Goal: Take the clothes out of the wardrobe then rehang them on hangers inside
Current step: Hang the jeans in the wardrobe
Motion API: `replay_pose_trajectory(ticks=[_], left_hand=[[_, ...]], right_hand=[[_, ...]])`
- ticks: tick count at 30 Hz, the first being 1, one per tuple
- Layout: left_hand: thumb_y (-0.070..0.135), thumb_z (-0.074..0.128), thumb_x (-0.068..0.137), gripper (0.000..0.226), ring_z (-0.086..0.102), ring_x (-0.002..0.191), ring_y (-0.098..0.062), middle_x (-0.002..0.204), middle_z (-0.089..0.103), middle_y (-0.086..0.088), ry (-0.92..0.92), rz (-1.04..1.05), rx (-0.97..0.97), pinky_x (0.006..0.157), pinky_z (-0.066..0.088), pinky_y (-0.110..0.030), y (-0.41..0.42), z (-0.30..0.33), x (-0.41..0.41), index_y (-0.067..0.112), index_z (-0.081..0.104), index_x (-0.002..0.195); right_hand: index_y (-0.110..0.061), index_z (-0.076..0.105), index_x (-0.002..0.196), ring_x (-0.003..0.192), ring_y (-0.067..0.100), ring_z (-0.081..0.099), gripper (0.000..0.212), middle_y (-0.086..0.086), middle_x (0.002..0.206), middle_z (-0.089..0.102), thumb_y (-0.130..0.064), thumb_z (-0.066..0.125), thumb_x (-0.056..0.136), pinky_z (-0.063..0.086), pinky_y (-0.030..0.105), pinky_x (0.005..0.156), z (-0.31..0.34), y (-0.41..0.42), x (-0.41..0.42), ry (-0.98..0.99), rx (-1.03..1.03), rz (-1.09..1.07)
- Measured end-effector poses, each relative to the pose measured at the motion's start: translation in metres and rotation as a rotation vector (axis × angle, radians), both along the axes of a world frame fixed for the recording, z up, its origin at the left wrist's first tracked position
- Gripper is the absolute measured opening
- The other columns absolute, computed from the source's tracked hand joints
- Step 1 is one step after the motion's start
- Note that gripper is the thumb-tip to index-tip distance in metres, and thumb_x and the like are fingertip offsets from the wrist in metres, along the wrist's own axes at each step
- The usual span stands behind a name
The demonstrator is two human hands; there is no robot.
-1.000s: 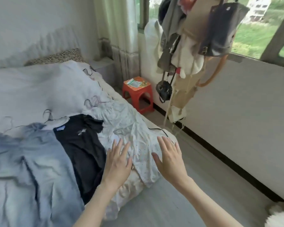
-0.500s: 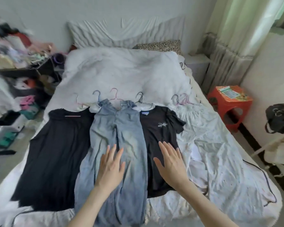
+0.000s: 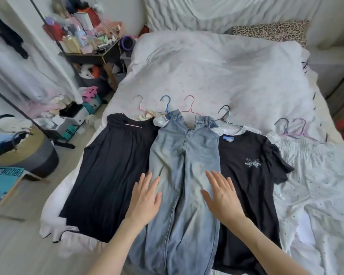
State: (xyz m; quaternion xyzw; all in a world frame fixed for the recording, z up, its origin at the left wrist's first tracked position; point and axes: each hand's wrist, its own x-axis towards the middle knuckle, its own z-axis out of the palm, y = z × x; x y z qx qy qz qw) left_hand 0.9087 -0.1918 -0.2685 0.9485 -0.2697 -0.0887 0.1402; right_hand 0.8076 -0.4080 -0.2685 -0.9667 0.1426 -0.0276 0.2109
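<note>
Bedroom w/ a white bed [image 3: 216, 72] as the work surface, cluttered shelf [image 3: 91, 46] to the left, leopard-print pillow [image 3: 270, 30] at the head. Four garments lie side by side across the bed: black dress [image 3: 111, 169], blue jeans [image 3: 185, 175], black t-shirt [image 3: 248, 175], white patterned garment [image 3: 314, 171]. Wire hangers [image 3: 189, 106] lie at each neckline or waistband — some look tucked in, can't confirm all.

Left hand [image 3: 145, 199] and right hand [image 3: 222, 197] hover flat, fingers spread and straight, holding nothing — left near the dress/jeans seam, right over the jeans' right leg. Whether palms touch the fabric, can't tell.

Seems the clothes are out of the wardrobe and laid ready; next is prob. picking one up by its hanger. Best to grip at the hook, lift slowly so fabric doesn't slide off, esp. the jeans, which look heaviest.

Writing: t-shirt chest print reads approx. "MAJESTY", blurred. Teal box [image 3: 2, 187] on the floor has large lettering, upside down, not legible.
</note>
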Motion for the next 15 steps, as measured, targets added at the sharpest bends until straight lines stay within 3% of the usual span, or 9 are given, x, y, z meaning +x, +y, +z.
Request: replay_pose_trajectory(ticks=[5,7,9,13,15], left_hand=[[0.030,0.034,0.099,0.050,0.001,0.144,-0.027,0.155,0.011,-0.010,0.078,0.049,0.025,0.115,0.012,-0.043,0.009,-0.019,0.037,0.015,0.026,0.146],[0.027,0.039,0.098,0.050,0.003,0.144,-0.027,0.155,0.013,-0.011,0.083,0.043,0.008,0.115,0.013,-0.043,0.008,-0.028,0.065,0.014,0.027,0.145],[0.026,0.039,0.098,0.050,0.004,0.144,-0.028,0.155,0.014,-0.011,0.106,0.027,0.022,0.114,0.013,-0.043,0.005,-0.037,0.096,0.012,0.027,0.145],[0.030,0.031,0.100,0.052,-0.002,0.144,-0.023,0.156,0.005,-0.007,0.155,-0.064,0.130,0.115,0.008,-0.038,-0.005,-0.055,0.168,0.017,0.017,0.148],[0.030,0.032,0.100,0.052,0.000,0.144,-0.023,0.156,0.007,-0.007,0.159,-0.090,0.123,0.115,0.010,-0.038,-0.014,-0.062,0.207,0.017,0.018,0.148]], right_hand=[[-0.014,0.027,0.145,0.142,0.022,0.021,0.056,0.007,0.149,0.031,-0.033,0.046,0.096,0.006,0.039,0.115,-0.018,0.000,0.046,0.046,0.028,0.047],[-0.016,0.019,0.147,0.143,0.019,0.014,0.057,0.004,0.153,0.023,-0.036,0.040,0.098,0.003,0.036,0.116,-0.026,-0.002,0.070,0.083,0.043,0.055],[-0.014,0.022,0.147,0.143,0.020,0.017,0.057,0.006,0.152,0.026,-0.035,0.041,0.098,0.006,0.038,0.116,-0.036,-0.007,0.097,0.104,0.075,0.024],[-0.005,0.038,0.139,0.130,0.032,0.040,0.054,0.014,0.138,0.045,-0.029,0.054,0.093,0.026,0.046,0.109,-0.057,-0.029,0.152,0.126,0.070,-0.124],[-0.007,0.035,0.141,0.130,0.030,0.039,0.055,0.011,0.140,0.043,-0.030,0.051,0.094,0.023,0.041,0.109,-0.065,-0.046,0.181,0.164,0.070,-0.189]])
